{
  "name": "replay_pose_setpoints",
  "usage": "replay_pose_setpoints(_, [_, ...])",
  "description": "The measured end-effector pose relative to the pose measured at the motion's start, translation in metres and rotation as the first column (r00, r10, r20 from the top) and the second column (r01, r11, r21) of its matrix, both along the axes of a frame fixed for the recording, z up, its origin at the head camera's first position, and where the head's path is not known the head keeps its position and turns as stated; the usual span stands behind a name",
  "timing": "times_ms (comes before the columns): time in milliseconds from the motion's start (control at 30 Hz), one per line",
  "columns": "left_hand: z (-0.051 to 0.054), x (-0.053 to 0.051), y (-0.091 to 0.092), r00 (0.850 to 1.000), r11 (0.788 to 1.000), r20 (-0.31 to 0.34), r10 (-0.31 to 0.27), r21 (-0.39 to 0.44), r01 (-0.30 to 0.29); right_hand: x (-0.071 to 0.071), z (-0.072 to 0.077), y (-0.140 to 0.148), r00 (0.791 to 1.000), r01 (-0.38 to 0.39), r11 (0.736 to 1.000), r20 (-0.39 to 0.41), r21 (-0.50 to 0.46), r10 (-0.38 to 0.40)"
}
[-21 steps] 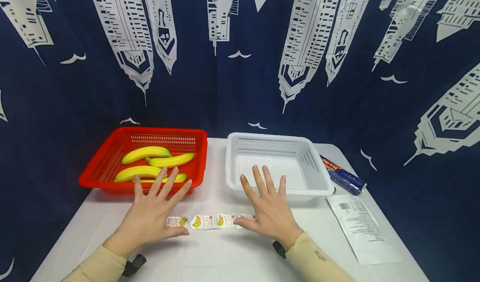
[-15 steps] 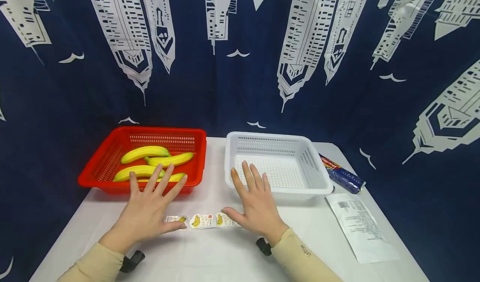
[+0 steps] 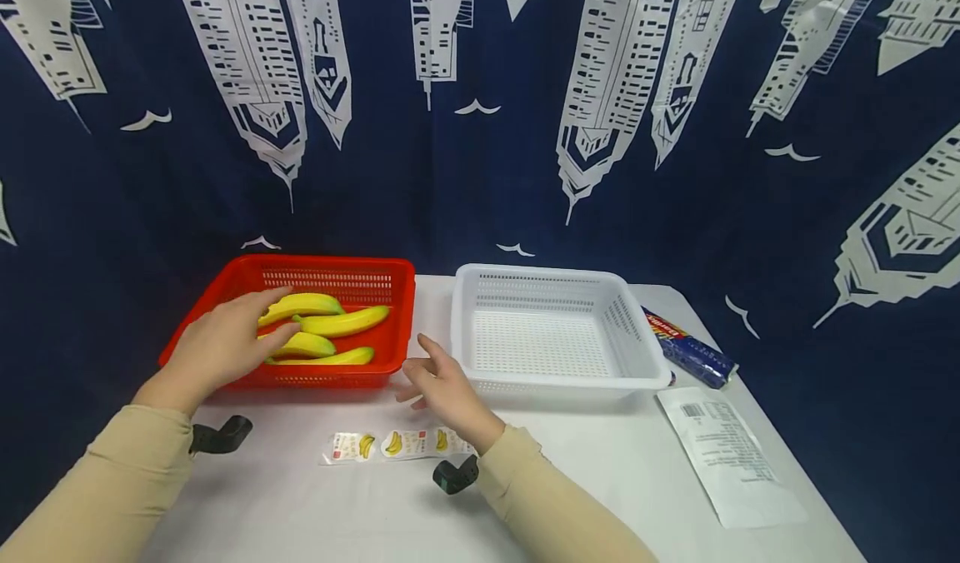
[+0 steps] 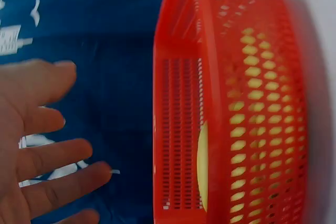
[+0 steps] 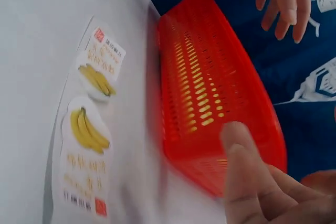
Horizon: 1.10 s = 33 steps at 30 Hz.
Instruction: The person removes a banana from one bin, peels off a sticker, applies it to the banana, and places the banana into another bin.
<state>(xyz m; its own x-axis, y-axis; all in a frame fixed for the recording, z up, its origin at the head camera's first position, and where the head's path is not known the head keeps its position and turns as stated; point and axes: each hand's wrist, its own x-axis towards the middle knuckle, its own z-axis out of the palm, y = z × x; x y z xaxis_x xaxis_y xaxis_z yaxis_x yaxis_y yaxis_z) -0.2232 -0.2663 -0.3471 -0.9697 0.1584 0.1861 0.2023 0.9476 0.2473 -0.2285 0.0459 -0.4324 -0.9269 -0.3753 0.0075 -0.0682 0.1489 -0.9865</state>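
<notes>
My left hand [image 3: 217, 346] hovers over the left side of the red basket [image 3: 401, 330], fingers loosely bent and holding nothing. Several yellow bananas [image 3: 341, 322] lie inside, some partly hidden behind that hand. In the left wrist view, the fingers [image 4: 68, 182] are apart from the basket's rim. My right hand [image 3: 450, 392] is above the table between the two baskets, near the red one's front right corner, its fingers relaxed with nothing in them. Below it lies a strip of banana stickers [image 3: 393, 444], its right end partly covered by the right wrist.
To the right stands a white basket [image 3: 536, 342] with nothing in it. Beside it are a blue packet [image 3: 693, 356] and a white printed bag [image 3: 727, 455] near the table's right edge. A dark blue curtain [image 3: 450, 188] hangs behind the table [image 3: 337, 521].
My left hand has moved up and left over the red basket, its spread fingers now bent. My right hand has shifted left, away from the front of the white basket, its fingers drawn together.
</notes>
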Motion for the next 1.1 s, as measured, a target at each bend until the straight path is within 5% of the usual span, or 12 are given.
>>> replay_pose_setpoints(167, [0.008,-0.022,-0.016,0.995,0.994,0.09,0.043,0.1,-0.052,-0.012,-0.009,-0.008,0.993,0.082,0.993,0.086,-0.081,-0.075])
replay_pose_setpoints(367, [0.001,-0.041,-0.032,0.994,0.958,0.097,0.044,0.279,-0.069,-0.02,-0.011,-0.019,0.983,0.147,0.98,0.128,-0.132,-0.131])
replay_pose_setpoints(467, [-0.007,-0.048,-0.041,0.989,0.907,0.131,0.071,0.405,-0.119,-0.021,-0.009,-0.024,0.98,0.162,0.979,0.138,-0.124,-0.145])
replay_pose_setpoints(667, [-0.021,-0.064,-0.061,0.964,0.767,0.228,0.136,0.591,-0.248,-0.02,-0.007,-0.029,0.974,0.188,0.978,0.146,-0.096,-0.173])
replay_pose_setpoints(733, [-0.025,-0.069,-0.069,0.964,0.765,0.225,0.142,0.593,-0.251,-0.02,-0.006,-0.03,0.974,0.186,0.979,0.148,-0.083,-0.173])
replay_pose_setpoints(900, [-0.035,-0.082,-0.087,0.966,0.871,0.217,0.14,0.438,-0.224,-0.021,-0.006,-0.03,0.973,0.188,0.979,0.149,-0.079,-0.174])
replay_pose_setpoints(1100, [-0.051,-0.091,-0.094,0.943,0.793,0.26,0.209,0.519,-0.319,-0.02,-0.006,-0.03,0.97,0.195,0.977,0.164,-0.09,-0.178])
